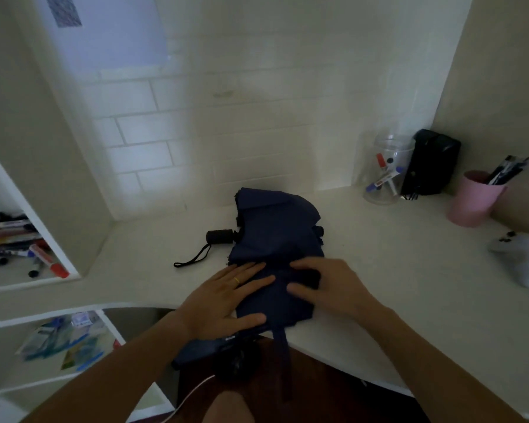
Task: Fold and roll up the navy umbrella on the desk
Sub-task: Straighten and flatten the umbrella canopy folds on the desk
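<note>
The navy umbrella (275, 236) lies collapsed on the white desk (394, 270), its loose canopy bunched in flat folds. Its black handle (220, 236) points left with a wrist loop trailing on the desk. A navy closing strap (280, 346) hangs over the desk's near edge. My left hand (226, 297) lies flat with fingers spread on the near left part of the fabric. My right hand (324, 285) presses on the near right part, fingers curled over a fold. Neither hand lifts the umbrella.
A clear jar with markers (385, 172), a black case (431, 163) and a pink cup of pens (474, 199) stand at the back right. A white controller (519, 257) lies at the right. Shelves with markers (16, 245) are at the left.
</note>
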Demonstrator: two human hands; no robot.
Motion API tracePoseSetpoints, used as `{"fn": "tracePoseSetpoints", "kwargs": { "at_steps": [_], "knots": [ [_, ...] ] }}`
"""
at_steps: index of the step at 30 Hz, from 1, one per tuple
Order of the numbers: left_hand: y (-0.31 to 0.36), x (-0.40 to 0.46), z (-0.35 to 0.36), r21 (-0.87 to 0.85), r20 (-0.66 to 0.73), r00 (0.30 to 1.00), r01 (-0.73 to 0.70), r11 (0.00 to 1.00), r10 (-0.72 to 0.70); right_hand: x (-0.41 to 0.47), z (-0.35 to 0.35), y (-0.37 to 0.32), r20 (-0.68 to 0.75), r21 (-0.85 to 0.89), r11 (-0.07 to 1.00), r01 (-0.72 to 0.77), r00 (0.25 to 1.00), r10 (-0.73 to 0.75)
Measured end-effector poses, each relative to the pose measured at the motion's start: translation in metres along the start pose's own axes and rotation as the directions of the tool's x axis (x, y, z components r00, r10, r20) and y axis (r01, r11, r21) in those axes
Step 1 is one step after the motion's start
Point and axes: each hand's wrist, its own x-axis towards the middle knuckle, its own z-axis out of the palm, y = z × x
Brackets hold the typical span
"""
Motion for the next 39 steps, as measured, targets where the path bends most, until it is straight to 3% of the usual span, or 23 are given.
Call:
{"fn": "tracePoseSetpoints", "kwargs": {
  "at_steps": [2, 4, 6, 9, 12, 18, 24, 30, 33, 35, 37, 39],
  "knots": [
    [0.0, 0.0, 0.0, 0.007, 0.004, 1.0, 0.013, 1.0, -0.013, 0.017, -0.021, -0.008, -0.298, 0.17, 0.985, -0.036, 0.951, 0.086],
    [0.001, 0.0, -0.001, 0.015, 0.014, 1.0, 0.02, 1.0, -0.02, 0.039, -0.044, -0.016, -0.42, 0.251, 0.957, -0.143, 0.875, 0.241],
    [0.002, -0.001, -0.001, 0.013, 0.021, 1.0, 0.021, 1.0, -0.021, 0.061, -0.059, -0.02, -0.356, 0.376, 0.881, -0.286, 0.834, 0.422],
    [0.003, -0.001, -0.002, -0.005, -0.002, 1.0, 0.012, 1.0, -0.012, 0.086, -0.067, -0.024, -0.051, 0.527, 0.683, -0.505, 0.784, 0.619],
    [0.001, -0.002, -0.003, -0.019, -0.008, 1.0, 0.01, 1.0, -0.01, 0.095, -0.067, -0.039, 0.154, 0.563, 0.59, -0.578, 0.776, 0.612],
    [0.0, -0.002, -0.002, -0.018, -0.008, 1.0, -0.003, 1.0, 0.002, 0.093, -0.069, -0.052, 0.028, 0.636, 0.644, -0.425, 0.847, 0.531],
    [-0.003, -0.005, 0.003, -0.065, -0.076, 0.997, -0.03, 0.997, 0.025, 0.068, -0.082, -0.061, 0.046, 0.633, 0.644, -0.429, 0.851, 0.522],
    [-0.006, -0.01, 0.003, -0.253, -0.264, 0.964, -0.09, 0.963, 0.021, 0.049, -0.079, -0.068, 0.042, 0.594, 0.658, -0.462, 0.835, 0.548],
    [-0.001, -0.015, -0.008, -0.338, -0.316, 0.944, -0.015, 0.941, -0.098, 0.039, -0.075, -0.072, 0.057, 0.578, 0.664, -0.476, 0.834, 0.548],
    [0.005, -0.015, -0.015, -0.446, -0.384, 0.885, 0.073, 0.892, -0.265, 0.033, -0.069, -0.073, 0.064, 0.572, 0.671, -0.472, 0.841, 0.538],
    [0.01, -0.008, -0.025, -0.64, -0.386, 0.771, 0.171, 0.749, -0.506, 0.028, -0.063, -0.072, 0.049, 0.596, 0.665, -0.45, 0.847, 0.529],
    [0.012, 0.006, -0.036, -0.843, -0.24, 0.671, 0.215, 0.493, -0.701, 0.025, -0.058, -0.068, 0.017, 0.637, 0.652, -0.411, 0.854, 0.521]
  ]
}}
